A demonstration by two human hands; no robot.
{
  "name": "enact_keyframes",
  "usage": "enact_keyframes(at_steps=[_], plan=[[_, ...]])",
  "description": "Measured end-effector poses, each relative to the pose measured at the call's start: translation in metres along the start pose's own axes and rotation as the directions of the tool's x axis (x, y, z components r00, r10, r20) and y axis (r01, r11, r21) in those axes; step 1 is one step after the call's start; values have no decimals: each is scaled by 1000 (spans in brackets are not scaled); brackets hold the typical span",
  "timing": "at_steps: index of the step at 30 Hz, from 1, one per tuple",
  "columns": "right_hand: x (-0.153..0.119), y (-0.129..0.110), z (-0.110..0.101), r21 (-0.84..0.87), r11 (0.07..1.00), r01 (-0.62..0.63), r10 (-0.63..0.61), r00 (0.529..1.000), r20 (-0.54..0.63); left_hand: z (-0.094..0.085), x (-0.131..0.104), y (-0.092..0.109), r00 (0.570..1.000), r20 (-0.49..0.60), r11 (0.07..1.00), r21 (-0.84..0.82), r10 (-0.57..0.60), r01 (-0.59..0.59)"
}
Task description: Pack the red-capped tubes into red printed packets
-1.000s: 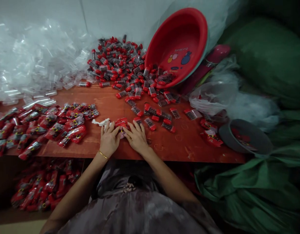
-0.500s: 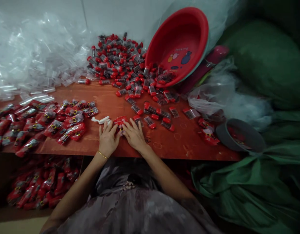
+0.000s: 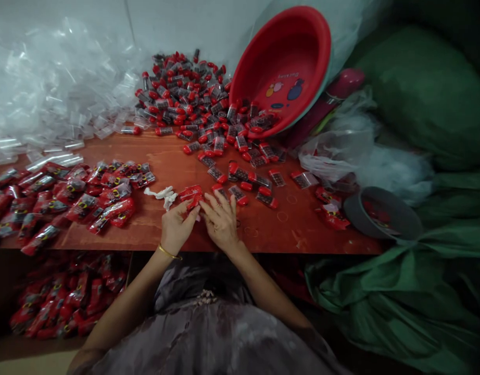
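Below the table edge at left, we see a box [image 3: 33, 359] with red packets [image 3: 68, 297] heaped in it. At the front of the table [image 3: 263, 237], our left hand [image 3: 177, 226] pinches part of a red wrapper [image 3: 191, 192] between thumb and fingertips. Our right hand [image 3: 220, 224] has its fingers extended beside it; we cannot tell whether it grips too. Farther right, a gray bowl [image 3: 353, 212] has some red pieces in it, too dim for us to make out. Beyond, a red basin [image 3: 290, 47] leans tilted, red-capped tubes [image 3: 185, 96] lying at its lower rim and piled beside it. Half a second ago, we had both hands spread flat over the wrapper; now our left fingers are drawn together, and more of the white scrap [image 3: 165, 196] shows.
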State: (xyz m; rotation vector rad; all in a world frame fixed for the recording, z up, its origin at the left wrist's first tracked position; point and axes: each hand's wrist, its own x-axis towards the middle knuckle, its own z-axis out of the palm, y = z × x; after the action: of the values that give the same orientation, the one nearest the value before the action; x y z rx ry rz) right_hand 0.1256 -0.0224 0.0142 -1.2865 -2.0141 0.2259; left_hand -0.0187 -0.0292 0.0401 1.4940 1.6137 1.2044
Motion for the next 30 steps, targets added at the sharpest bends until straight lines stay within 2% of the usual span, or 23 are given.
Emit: enact_keyframes(at_steps=[2, 3, 5, 7, 13, 15, 17, 20, 24, 26, 28, 30], plan=[[-1, -4, 0, 180, 977, -117, 129, 990, -58, 6, 0, 3, 998, -33, 983, -176, -51, 45], [-2, -6, 1, 285, 940, -187, 209, 976, -51, 8, 0, 3, 997, -40, 967, -249, -67, 55], [-2, -9, 2, 460, 833, -307, 325, 945, 41, 12, -2, 2, 995, -42, 938, -339, -90, 70], [-2, -11, 3, 539, 757, -369, 363, 924, 123, 15, -5, 1, 991, -61, 925, -369, -118, 87], [0, -15, 3, 474, 813, -339, 383, 924, 3, 22, -7, 3, 974, -50, 887, -427, -220, 178], [1, -14, 3, 477, 813, -333, 376, 927, 6, 22, -6, 7, 961, -19, 819, -528, -277, 225], [4, -12, 2, 494, 805, -329, 362, 932, 31, 21, -4, 11, 940, 68, 718, -628, -333, 300], [9, -12, 0, 528, 798, -290, 293, 953, 81, 16, -1, 13, 909, 179, 617, -683, -377, 390], [15, -15, 2, 543, 798, -263, 235, 964, 122, 11, 4, 13, 891, 176, 562, -721, -418, 406], [15, -14, 2, 533, 800, -276, 244, 961, 132, 10, 8, 14, 866, 200, 507, -741, -459, 440], [16, -9, 0, 487, 831, -269, 247, 963, 110, 9, 10, 16, 832, 230, 455, -749, -505, 483], [17, 1, -3, 332, 915, -229, 221, 973, 61, 7, 12, 16, 800, 253, 417, -746, -545, 520]])
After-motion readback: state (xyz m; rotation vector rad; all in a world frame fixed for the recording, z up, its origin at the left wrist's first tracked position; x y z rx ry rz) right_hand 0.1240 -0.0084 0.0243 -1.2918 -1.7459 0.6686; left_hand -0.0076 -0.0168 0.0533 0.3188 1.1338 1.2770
